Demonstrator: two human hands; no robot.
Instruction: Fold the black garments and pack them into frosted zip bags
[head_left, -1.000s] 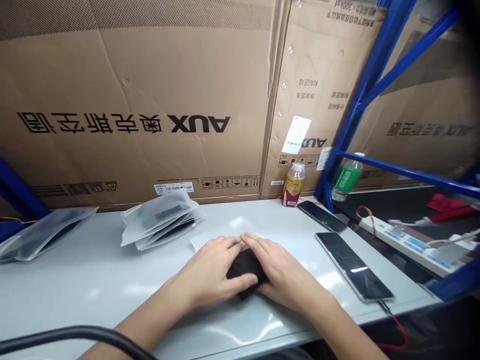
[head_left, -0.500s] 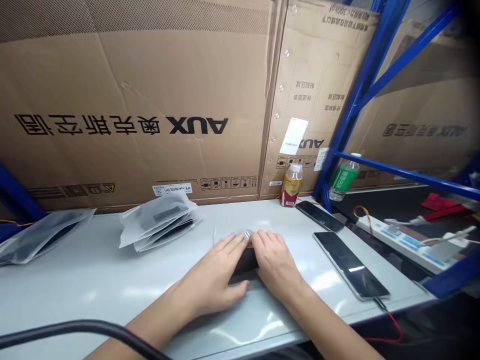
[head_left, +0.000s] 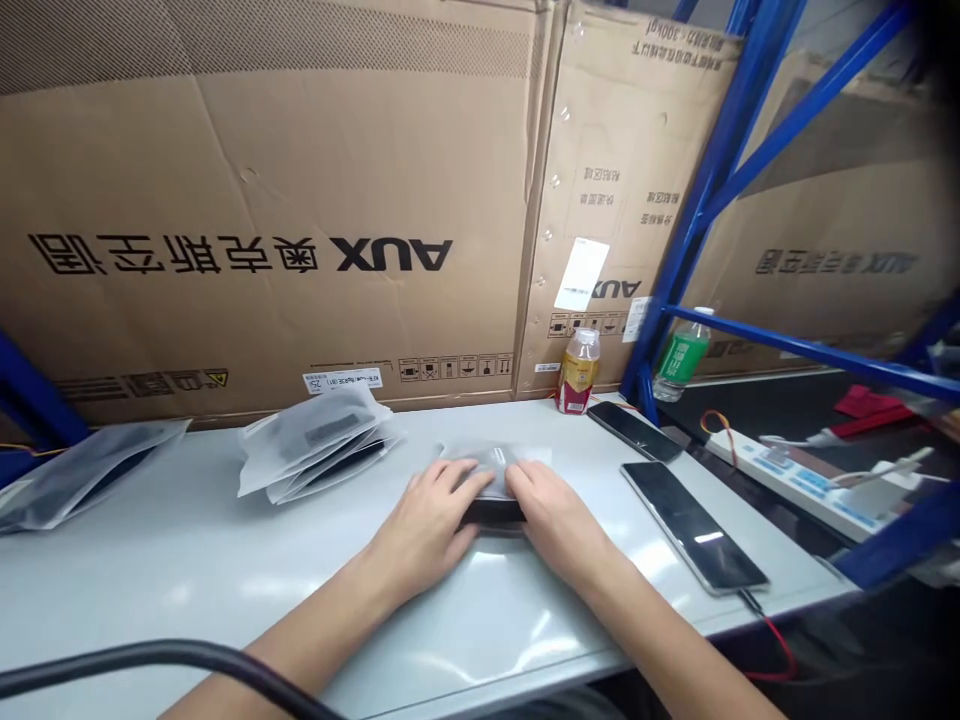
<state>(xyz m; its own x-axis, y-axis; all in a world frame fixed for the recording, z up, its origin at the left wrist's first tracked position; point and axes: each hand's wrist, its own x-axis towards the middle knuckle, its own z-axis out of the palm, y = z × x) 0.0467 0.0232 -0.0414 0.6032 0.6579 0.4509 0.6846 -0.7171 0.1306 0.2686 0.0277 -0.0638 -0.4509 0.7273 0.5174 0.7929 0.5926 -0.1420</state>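
Note:
A frosted plastic bag (head_left: 491, 487) with something black in its near part lies on the table between my two hands. My left hand (head_left: 429, 515) grips the bag's left side, thumb toward me and fingers on top. On the opposite side my right hand (head_left: 559, 515) has its fingers curled over the bag's right edge. Beneath the film, the black content (head_left: 495, 512) shows as a dark band; its kind cannot be made out. Farther left sits a stack of similar frosted bags (head_left: 315, 440), with another bag (head_left: 94, 470) beyond it.
Two phones (head_left: 694, 525) lie at the right of the white table (head_left: 225, 580), one plugged into a red cable. A drink bottle (head_left: 578, 372) stands by large cartons (head_left: 262, 160). Blue rack bars (head_left: 694, 215) rise at right, near a power strip (head_left: 799, 480). A black cable (head_left: 150, 653) crosses the lower left.
The bag's film now lies flatter and spreads more widely between my hands. My hands have moved slightly apart, showing more of the black content. The view has shifted a little.

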